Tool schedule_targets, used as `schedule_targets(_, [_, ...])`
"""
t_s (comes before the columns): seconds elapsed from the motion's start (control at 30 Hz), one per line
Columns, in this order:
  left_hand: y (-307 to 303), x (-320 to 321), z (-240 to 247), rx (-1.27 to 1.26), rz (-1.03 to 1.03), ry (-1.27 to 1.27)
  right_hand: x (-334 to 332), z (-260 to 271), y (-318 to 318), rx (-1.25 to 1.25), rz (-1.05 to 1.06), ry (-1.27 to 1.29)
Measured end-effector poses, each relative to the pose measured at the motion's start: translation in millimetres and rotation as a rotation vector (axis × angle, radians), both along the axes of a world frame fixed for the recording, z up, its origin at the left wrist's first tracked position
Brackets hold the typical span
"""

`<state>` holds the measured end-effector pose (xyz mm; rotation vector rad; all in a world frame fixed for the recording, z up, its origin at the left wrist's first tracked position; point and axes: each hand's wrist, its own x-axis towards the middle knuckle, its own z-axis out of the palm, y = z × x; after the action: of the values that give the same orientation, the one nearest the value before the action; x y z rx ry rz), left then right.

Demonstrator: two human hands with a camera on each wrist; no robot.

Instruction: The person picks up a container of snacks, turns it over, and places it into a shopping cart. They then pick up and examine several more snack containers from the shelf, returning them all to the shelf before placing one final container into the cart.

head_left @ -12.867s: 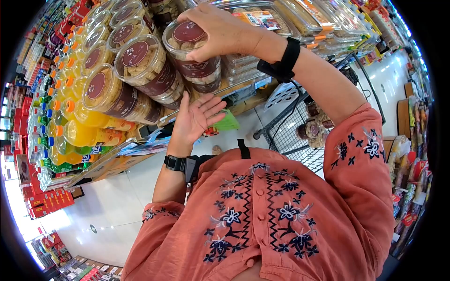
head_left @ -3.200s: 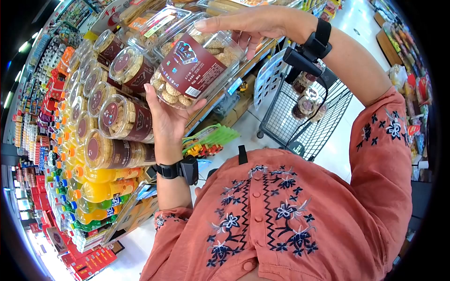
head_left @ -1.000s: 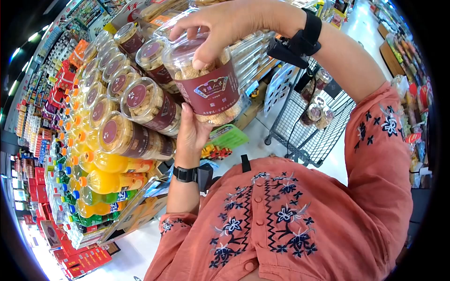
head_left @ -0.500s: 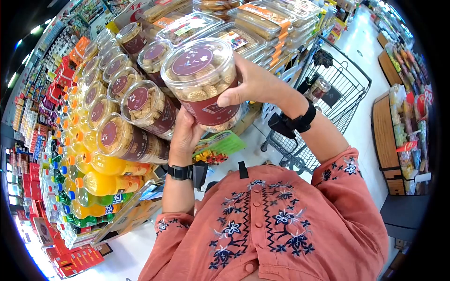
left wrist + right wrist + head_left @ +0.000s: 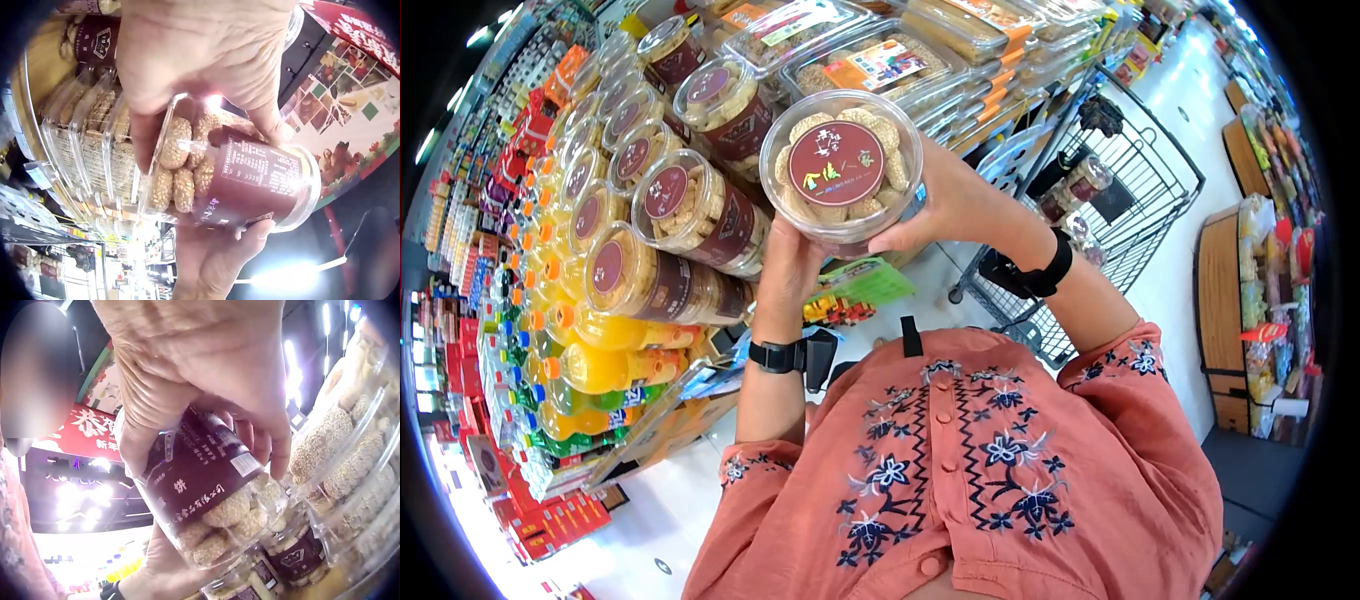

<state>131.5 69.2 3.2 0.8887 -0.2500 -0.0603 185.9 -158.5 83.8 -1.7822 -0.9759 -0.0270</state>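
Observation:
Both hands hold a clear plastic tub of sesame cookies [image 5: 840,165], with a maroon wrap and round maroon lid label. In the head view its lid faces up at the camera. My left hand [image 5: 793,255] grips the tub low on its near left; in the left wrist view its fingers [image 5: 147,140] curl around the tub's base end. On the right side, my right hand [image 5: 950,195] wraps the tub's wall. The right wrist view shows the right thumb [image 5: 137,447] on one side and fingers across the other.
Rows of similar cookie tubs [image 5: 700,205] stand on the display at left, beside orange drink bottles [image 5: 605,368]. Flat clear cookie boxes [image 5: 870,65] are stacked behind. A wire shopping cart [image 5: 1140,240] holding several tubs stands at right, with a wooden shelf unit [image 5: 1225,300] beyond.
The right hand has shifted from over the tub's lid to its side. The tub has turned from wrap showing to lid facing the head camera. The left hand still supports it.

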Motion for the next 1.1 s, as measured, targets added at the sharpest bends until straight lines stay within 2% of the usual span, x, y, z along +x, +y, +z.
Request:
schedule_targets(0.23, [-7.5, 1.3, 1.5, 0.092, 0.096, 0.041, 4.0, -13.4, -8.9, -0.068, -0.029, -0.126])
schedule_targets(0.4, [-11.7, -4.5, -5.5, -0.001, 0.135, 0.218, 13.0, -24.5, -11.3, -0.107, -0.026, -0.250])
schedule_targets(0.47, [-12.3, -8.7, -9.4, 0.013, 0.134, 0.166, 12.9, -25.4, -10.3, -0.074, -0.006, -0.294])
schedule_targets(1.1, [-0.5, -45.0, -10.4, -0.024, 0.256, 0.191, 9.3, -28.4, 3.9, -0.013, 0.137, -0.275])
